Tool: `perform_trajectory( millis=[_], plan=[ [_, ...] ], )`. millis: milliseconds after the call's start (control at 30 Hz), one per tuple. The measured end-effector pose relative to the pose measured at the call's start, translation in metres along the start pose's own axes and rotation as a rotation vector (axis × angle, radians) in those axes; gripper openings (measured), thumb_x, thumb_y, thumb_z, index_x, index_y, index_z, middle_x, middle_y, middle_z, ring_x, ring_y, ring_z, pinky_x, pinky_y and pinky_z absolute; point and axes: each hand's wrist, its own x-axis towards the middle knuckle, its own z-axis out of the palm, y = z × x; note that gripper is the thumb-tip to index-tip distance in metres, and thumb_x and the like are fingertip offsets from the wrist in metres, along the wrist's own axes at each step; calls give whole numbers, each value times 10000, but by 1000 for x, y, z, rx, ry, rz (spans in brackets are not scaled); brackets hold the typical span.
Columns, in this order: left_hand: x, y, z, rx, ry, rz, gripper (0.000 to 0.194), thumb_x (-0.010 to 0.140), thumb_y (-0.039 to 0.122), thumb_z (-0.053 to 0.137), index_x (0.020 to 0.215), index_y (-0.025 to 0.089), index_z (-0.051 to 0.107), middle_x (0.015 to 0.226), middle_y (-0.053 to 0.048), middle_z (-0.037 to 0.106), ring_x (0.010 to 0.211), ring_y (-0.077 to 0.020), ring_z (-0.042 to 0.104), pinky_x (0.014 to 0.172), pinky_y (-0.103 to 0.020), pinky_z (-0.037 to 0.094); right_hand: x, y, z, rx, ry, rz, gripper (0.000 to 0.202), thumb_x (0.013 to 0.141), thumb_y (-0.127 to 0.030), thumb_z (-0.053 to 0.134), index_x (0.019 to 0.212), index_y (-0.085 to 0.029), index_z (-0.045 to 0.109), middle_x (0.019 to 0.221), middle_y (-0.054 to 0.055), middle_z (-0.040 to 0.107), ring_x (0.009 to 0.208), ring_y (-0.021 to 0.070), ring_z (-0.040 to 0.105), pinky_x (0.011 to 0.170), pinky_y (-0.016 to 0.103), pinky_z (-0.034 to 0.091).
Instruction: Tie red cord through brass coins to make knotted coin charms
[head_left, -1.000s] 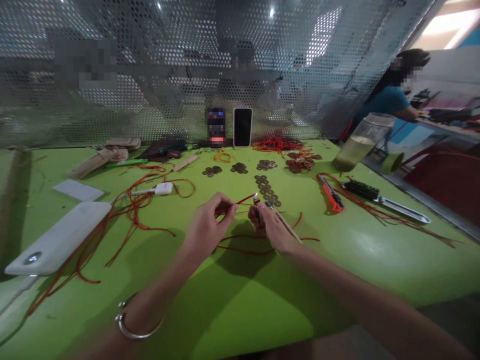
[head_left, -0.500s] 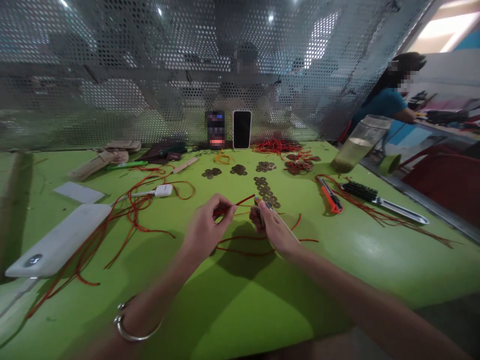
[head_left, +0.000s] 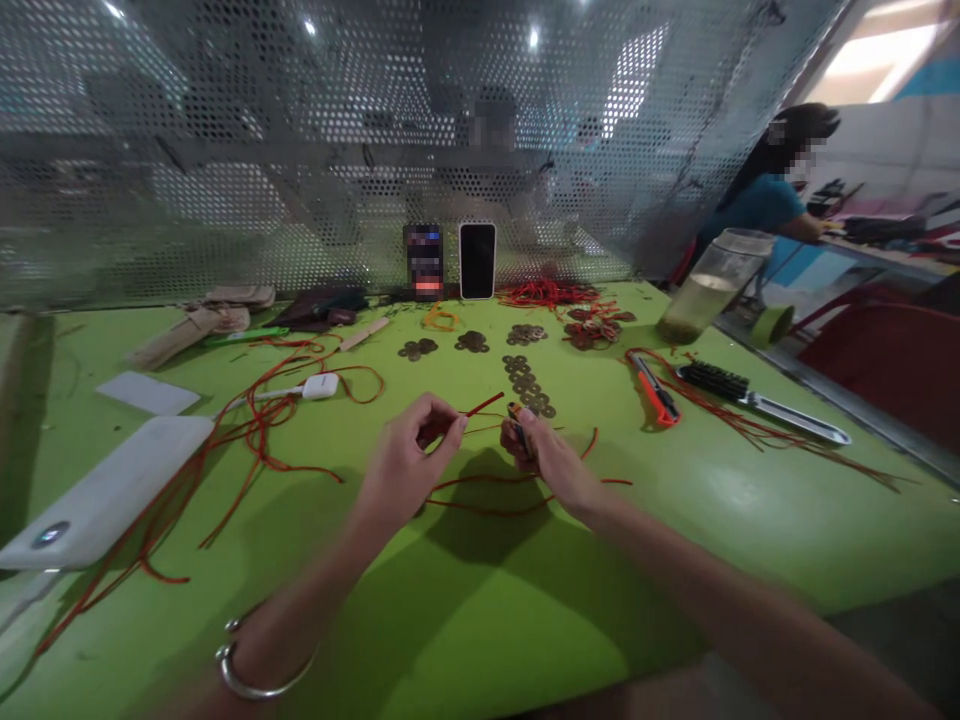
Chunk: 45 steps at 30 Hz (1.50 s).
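While left hand [head_left: 409, 452] pinches red cord [head_left: 486, 404] in tight grip, right hand [head_left: 553, 458] wraps lighter [head_left: 514, 411] in closed grip, near cord's tip; coins [head_left: 523, 378] beyond on green surface [head_left: 465, 620].

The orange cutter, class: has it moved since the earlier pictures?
No: the orange cutter keeps the same place left of the black-bristled brush.

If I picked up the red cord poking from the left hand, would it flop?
The red cord would probably feel stiff where it pokes out straight from the left hand. A longer piece might flop, like the loose cords curving nearby. It looks thin, so likely light.
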Motion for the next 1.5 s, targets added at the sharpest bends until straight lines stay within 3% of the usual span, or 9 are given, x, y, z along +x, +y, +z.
perform_trajectory(
  millis=[1033,1500],
  plan=[
    [-2,6,2,22,-30,-2,55,837,205,575,796,171,560,735,20,613,688,-85,590,648,-167,481,0,1,3,-60,-58,-29,403,869,-567,320,677,-213,331,633,-42,276,538,110,246,489,229,239],
    [-1,4,1,17,-32,-5,89,842,244,569,794,171,551,727,13,598,676,-101,576,638,-194,479,-2,-9,-4,-151,-3,-49,485,851,-663,286,711,-211,394,636,-42,304,512,100,262,471,225,262]
  ],
)
